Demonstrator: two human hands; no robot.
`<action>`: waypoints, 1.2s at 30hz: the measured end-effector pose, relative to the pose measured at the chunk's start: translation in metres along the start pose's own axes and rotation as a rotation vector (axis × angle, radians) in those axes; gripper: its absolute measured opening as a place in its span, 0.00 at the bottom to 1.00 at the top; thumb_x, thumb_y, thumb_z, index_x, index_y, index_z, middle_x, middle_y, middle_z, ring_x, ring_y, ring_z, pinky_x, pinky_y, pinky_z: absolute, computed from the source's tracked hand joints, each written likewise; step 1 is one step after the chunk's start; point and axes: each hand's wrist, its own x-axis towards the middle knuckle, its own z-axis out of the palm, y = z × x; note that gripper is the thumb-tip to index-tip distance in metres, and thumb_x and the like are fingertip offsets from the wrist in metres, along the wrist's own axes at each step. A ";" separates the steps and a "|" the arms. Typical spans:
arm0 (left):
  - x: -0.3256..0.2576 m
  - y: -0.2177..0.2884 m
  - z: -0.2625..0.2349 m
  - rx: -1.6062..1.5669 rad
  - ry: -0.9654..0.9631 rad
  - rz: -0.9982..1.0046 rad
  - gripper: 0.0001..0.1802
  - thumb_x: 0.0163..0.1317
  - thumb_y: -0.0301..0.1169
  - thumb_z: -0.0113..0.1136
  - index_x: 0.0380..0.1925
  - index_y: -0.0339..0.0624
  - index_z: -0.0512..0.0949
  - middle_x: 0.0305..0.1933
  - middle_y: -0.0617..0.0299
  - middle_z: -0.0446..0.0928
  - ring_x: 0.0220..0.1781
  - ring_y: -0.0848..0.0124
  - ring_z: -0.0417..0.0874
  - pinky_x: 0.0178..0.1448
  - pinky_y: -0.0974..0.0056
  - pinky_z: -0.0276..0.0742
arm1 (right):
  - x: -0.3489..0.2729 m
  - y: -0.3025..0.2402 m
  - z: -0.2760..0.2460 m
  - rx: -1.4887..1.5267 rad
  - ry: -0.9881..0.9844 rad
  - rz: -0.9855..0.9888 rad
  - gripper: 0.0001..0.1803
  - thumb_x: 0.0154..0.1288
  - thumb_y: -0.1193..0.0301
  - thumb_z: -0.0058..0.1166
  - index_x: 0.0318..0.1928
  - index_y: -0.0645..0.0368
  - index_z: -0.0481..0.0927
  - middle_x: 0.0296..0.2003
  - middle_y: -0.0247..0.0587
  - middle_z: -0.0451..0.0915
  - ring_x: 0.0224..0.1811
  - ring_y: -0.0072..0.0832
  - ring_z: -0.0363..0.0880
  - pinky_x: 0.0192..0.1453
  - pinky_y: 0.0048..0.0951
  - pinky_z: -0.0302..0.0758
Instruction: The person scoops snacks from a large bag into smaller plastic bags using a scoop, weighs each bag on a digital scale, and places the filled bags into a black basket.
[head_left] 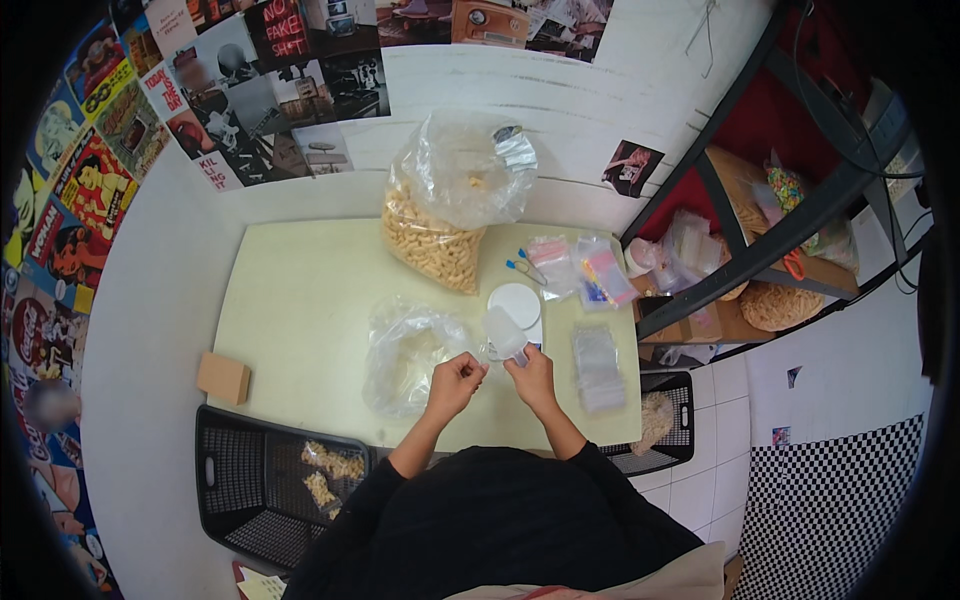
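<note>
Near the front of the pale table (290, 300), my right hand (532, 378) is closed round the handle of a translucent plastic scoop (506, 330). The scoop is tilted in front of a white kitchen scale with a round top (514, 300). Beside it my left hand (457, 380) pinches a thin, clear piece of plastic that looks like a small bag; most of it is hard to make out. A large crumpled clear bag (385, 355) lies open left of my hands. Farther back stands a big clear sack of tan puffed snacks (432, 238).
Small clear bags (598, 368), coloured packets (604, 272) and blue-handled scissors (527, 266) lie on the right. A cardboard box (223, 378) sits at the left edge. Black crates (235, 480) flank the table, the left one with filled bags. A loaded shelf (740, 290) stands right.
</note>
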 end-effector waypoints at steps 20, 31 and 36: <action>0.045 0.046 -0.008 0.559 0.209 0.602 0.46 0.38 0.38 0.75 0.57 0.37 0.62 0.56 0.46 0.66 0.61 0.46 0.65 0.68 0.46 0.55 | 0.049 -0.093 -0.018 0.030 -0.316 -0.087 0.19 0.52 0.63 0.62 0.40 0.65 0.81 0.28 0.52 0.82 0.29 0.41 0.83 0.36 0.38 0.76; 0.091 0.059 -0.047 0.160 0.328 0.457 0.35 0.41 0.27 0.71 0.52 0.37 0.67 0.44 0.54 0.73 0.50 0.62 0.75 0.58 0.58 0.70 | 0.135 -0.128 -0.047 0.083 -0.116 -0.351 0.21 0.58 0.61 0.64 0.45 0.65 0.77 0.34 0.44 0.82 0.34 0.31 0.79 0.41 0.33 0.75; 0.111 0.063 -0.070 -0.481 0.353 0.459 0.37 0.48 0.24 0.68 0.58 0.41 0.61 0.48 0.58 0.70 0.53 0.67 0.73 0.63 0.61 0.67 | 0.164 -0.164 -0.058 0.263 -0.314 -0.268 0.14 0.57 0.72 0.65 0.41 0.60 0.74 0.30 0.30 0.74 0.33 0.14 0.71 0.37 0.21 0.70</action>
